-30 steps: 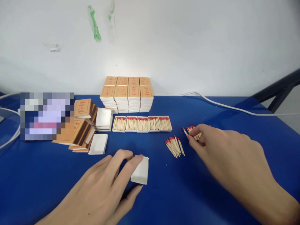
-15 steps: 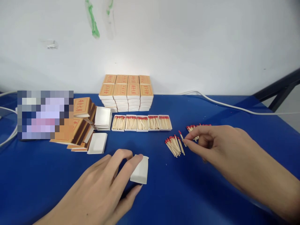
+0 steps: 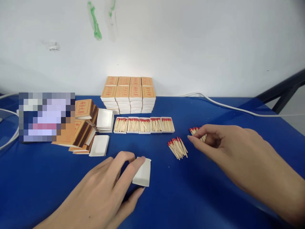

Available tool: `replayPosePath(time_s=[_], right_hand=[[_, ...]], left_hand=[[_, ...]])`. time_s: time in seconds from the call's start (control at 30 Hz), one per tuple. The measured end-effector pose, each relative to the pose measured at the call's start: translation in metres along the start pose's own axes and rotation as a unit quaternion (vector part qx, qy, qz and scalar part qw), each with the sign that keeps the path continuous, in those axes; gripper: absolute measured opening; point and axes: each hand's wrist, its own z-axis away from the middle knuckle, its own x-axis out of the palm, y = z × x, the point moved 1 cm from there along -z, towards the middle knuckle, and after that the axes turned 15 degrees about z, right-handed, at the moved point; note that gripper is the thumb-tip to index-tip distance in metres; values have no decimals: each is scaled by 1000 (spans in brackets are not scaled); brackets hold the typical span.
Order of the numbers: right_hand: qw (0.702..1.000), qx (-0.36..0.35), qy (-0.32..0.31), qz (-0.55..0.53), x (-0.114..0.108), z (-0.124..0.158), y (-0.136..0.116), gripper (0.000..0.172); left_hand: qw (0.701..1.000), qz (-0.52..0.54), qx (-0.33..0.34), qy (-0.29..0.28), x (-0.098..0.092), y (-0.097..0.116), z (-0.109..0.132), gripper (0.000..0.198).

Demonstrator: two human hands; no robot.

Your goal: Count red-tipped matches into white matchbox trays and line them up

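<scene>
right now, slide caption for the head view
Left hand holds white cardboard tray; right hand at loose red-tipped wooden matches.

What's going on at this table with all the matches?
A person is at a blue table. Their left hand grips a small white tray. Their right hand has its fingertips at a loose pile of matches; a small bundle lies beside it. Behind are five filled trays in a row and a stack of closed matchboxes.
</scene>
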Motion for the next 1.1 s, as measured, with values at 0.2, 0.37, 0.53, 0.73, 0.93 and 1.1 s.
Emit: replayPosePath(time_s=[0.2, 0.37, 0.53, 0.73, 0.93, 1.1], right_hand=[[986, 113, -43, 115, -3, -6, -5, 27], [984, 81, -42, 154, 4, -6, -6, 32], [987, 66, -35, 144, 6, -3, -8, 34], [985, 52, -37, 162, 8, 0, -6, 37], [978, 48, -63, 194, 9, -1, -7, 38], [980, 61, -64, 178, 7, 1, -6, 38]], left_hand=[[1000, 1, 0, -2, -3, -1, 1, 38], [1000, 5, 0, -5, -4, -2, 1, 37], [1000, 9, 1, -2, -1, -1, 1, 37], [1000, 9, -2, -5, -3, -2, -1, 37], [1000, 8, -3, -8, -4, 0, -1, 36], [1000, 0, -2, -7, -2, 0, 1, 38]])
